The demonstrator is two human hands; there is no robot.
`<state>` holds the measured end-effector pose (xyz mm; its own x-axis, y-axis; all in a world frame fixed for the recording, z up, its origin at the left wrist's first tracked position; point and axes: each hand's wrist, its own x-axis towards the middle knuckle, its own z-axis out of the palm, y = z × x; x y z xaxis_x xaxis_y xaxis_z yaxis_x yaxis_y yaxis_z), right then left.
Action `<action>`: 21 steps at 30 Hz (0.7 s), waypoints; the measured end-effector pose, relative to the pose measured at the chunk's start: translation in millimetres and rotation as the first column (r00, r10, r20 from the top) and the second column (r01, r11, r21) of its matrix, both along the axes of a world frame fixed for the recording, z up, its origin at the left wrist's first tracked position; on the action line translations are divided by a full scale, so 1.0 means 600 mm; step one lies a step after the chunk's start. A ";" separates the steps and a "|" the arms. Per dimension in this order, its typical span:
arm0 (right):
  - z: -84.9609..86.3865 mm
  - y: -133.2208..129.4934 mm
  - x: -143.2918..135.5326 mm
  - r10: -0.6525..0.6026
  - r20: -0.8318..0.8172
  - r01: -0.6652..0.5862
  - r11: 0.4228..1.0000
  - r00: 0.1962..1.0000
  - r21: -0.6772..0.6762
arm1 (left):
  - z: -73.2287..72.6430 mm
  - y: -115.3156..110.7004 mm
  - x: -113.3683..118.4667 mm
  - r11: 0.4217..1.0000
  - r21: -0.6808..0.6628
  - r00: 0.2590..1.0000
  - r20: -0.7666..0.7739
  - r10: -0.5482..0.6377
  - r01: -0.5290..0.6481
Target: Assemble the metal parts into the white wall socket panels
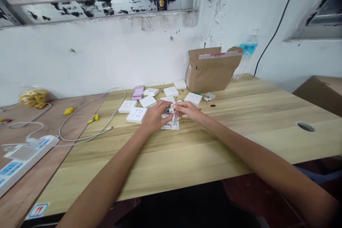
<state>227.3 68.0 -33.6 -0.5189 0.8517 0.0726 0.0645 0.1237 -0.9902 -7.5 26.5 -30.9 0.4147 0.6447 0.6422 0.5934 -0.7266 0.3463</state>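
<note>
My left hand (pixel 156 115) curls its fingers around a small white part (pixel 171 109) above the middle of the table. From the right, my right hand (pixel 185 109) meets it, thumb and index finger pinched at the same part. Details between the fingertips are too small to tell. Just beneath both hands lies an open white socket housing (pixel 171 124) with small metal pieces inside. White socket panels lie around them, one (pixel 136 114) left of my left hand and another (pixel 193 98) behind my right hand.
A brown cardboard box (pixel 211 71) stands at the back, beside a plastic bottle (pixel 247 53). Small loose parts (pixel 210 97) lie before it. Leftward are a white cable (pixel 89 137), yellow pieces (pixel 69 110) and a power strip (pixel 26 160). A round hole (pixel 305 127) is at right.
</note>
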 end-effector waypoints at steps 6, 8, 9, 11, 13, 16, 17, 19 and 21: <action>0.003 -0.003 0.001 -0.007 -0.126 0.008 1.000 0.992 0.008 | 0.001 0.001 0.002 1.000 -0.024 0.990 0.141 0.015 -0.011; 0.009 -0.008 0.001 -0.023 -0.142 0.028 0.999 0.990 0.033 | 0.005 -0.001 0.003 0.998 -0.053 0.986 0.165 0.032 -0.024; 0.012 -0.010 0.001 -0.038 -0.142 0.046 0.998 0.989 0.052 | 0.007 -0.002 0.004 0.998 -0.060 0.985 0.165 0.044 -0.035; 0.016 -0.014 -0.002 -0.071 -0.127 0.084 0.992 0.989 0.095 | 0.008 -0.003 0.004 0.996 -0.066 0.987 0.145 0.075 -0.066; 0.018 -0.017 -0.006 -0.100 -0.092 0.112 0.984 0.991 0.142 | 0.006 -0.002 0.003 0.992 -0.077 0.987 0.122 0.106 -0.097; 0.019 -0.021 -0.010 -0.127 -0.051 0.135 0.969 0.991 0.206 | 0.000 0.000 0.003 0.982 -0.128 0.980 0.122 0.156 -0.141; 0.020 -0.024 -0.011 -0.131 -0.041 0.137 0.963 0.991 0.233 | -0.001 0.001 0.004 0.977 -0.157 0.977 0.137 0.166 -0.144; 0.024 -0.031 -0.013 -0.148 -0.013 0.144 0.936 0.989 0.321 | -0.003 0.001 0.006 0.966 -0.240 0.963 0.220 0.155 -0.101; 0.030 -0.039 -0.014 -0.188 0.010 0.165 0.887 0.982 0.432 | -0.004 0.001 0.008 0.943 -0.331 0.925 0.363 0.110 0.018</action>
